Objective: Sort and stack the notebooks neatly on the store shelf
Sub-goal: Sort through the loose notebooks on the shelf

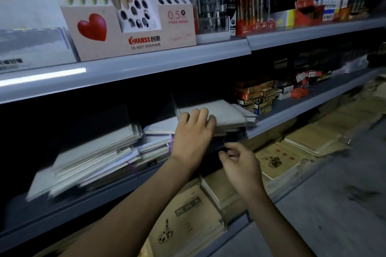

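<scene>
On the middle shelf (pixel 288 116), the left hand (pixel 193 131) grips a stack of notebooks (pixel 227 113). Its fingers (pixel 203 113) are curled over the stack's near left corner. These notebooks are pale grey-white with thin, glossy covers. They lie flat but unevenly, with their corners fanned out towards the shelf's front edge.

To the left on the same shelf is a second pile of notebooks (pixel 98 156). It is thicker and slumps forward in loose, slanting layers. Between the two lie a few more with purple bindings.

The right hand (pixel 242 165) hovers just below the shelf lip with its fingers curled close to the thumb. I cannot tell if they pinch anything.

Small boxes (pixel 257 94) sit to the right of the stack, and brown exercise books (pixel 188 221) lie below.
</scene>
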{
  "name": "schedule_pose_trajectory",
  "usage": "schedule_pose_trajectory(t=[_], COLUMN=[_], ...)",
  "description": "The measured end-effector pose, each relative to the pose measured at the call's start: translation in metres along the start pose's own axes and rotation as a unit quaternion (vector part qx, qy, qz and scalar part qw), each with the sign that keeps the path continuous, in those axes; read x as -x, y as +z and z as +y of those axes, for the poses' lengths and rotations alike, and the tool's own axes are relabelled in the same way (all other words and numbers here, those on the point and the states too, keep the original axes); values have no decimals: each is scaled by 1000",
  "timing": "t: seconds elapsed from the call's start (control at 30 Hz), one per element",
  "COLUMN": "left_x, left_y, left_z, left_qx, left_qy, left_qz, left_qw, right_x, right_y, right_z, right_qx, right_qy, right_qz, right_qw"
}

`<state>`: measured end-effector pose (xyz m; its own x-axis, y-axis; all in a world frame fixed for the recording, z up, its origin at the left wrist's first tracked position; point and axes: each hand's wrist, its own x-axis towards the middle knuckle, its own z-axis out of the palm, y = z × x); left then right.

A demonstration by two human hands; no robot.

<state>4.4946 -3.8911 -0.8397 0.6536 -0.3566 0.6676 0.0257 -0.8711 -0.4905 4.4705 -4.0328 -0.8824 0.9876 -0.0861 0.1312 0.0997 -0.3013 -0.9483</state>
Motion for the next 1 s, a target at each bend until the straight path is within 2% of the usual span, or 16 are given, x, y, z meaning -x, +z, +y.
schedule_pose_trajectory(t=[0.1,0.2,0.27,0.4,0.5,0.63,0.67,0.73,0.8,0.83,0.9,0.93,1.0], left_x=[1,12,23,53,82,122,130,145,165,175,192,200,213], left_y=[-7,-18,-26,-38,-51,-70,-79,-96,-111,-117,-126,-131,-142], left_z=[3,7,11,17,17,1,-5,-17,-27,-32,-41,-43,-46], left_qx=[37,84,111,159,248,367,399,453,494,540,646,677,712], left_qy=[-10,-51,-61,-54,-76,-151,-201,-342,-468,-508,-549,-551,-546], left_qz=[6,20,25,37,41,17,9,-6,-23,-31,-41,-39,-26], left_qw=[999,995,992,985,965,918,894,823,732,670,530,487,442], right_x=[-1,1,5,17,27,47,53,64,77,84,95,101,112], right_y=[-5,-17,-27,-35,-42,-54,-56,-58,-54,-52,-44,-39,-31], right_z=[-9,-17,-17,-16,-16,-13,-12,-12,-12,-13,-14,-13,-14], right_qx=[-178,-373,-436,-492,-519,-454,-437,-427,-431,-432,-425,-421,-422], right_qy=[67,120,117,143,192,152,137,121,127,131,132,132,132], right_qz=[-16,-11,3,-27,-54,-174,-201,-234,-256,-260,-269,-276,-282], right_qw=[982,920,892,858,831,861,866,865,855,854,854,854,851])
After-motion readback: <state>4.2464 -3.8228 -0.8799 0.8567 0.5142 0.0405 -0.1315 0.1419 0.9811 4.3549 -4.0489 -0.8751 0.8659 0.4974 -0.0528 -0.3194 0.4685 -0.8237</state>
